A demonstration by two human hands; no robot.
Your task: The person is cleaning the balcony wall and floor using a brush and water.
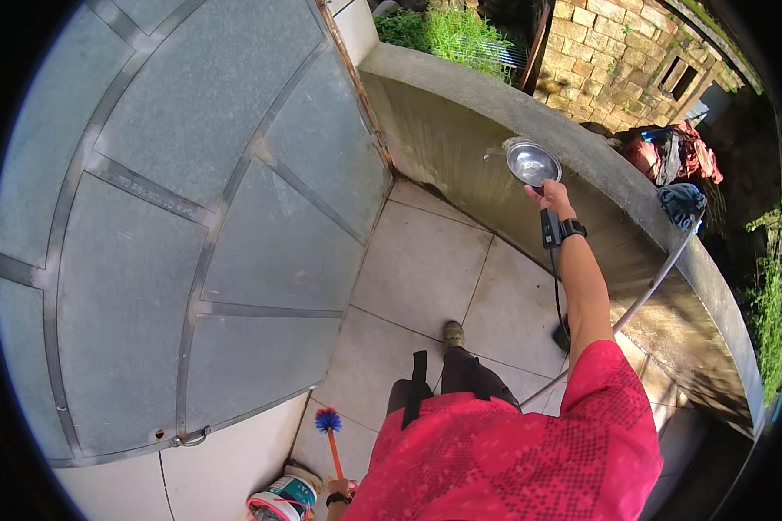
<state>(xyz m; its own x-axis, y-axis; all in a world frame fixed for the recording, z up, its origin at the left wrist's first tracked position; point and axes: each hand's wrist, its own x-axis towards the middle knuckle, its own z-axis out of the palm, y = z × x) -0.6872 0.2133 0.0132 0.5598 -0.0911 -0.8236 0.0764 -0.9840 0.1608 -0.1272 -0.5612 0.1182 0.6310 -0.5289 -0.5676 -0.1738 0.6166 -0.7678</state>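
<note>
A shiny round metal bowl [533,164] is held out by its near edge in my right hand [552,195], above the concrete parapet wall. Some water appears to spill at the bowl's far left edge. Low in the view, my left hand [343,487] is closed around the orange handle of a brush [331,439] with blue and red bristles. Beside that hand, a white and green plastic bucket [281,499] stands at the bottom edge; its contents are hard to make out.
A large grey metal door [137,260] fills the left. The concrete parapet [625,182] curves along the right, with a blue cloth [681,203] and a grey pole [655,280] against it. Large floor tiles [423,260] lie underfoot. Beyond the parapet are plants and a stone wall [599,58].
</note>
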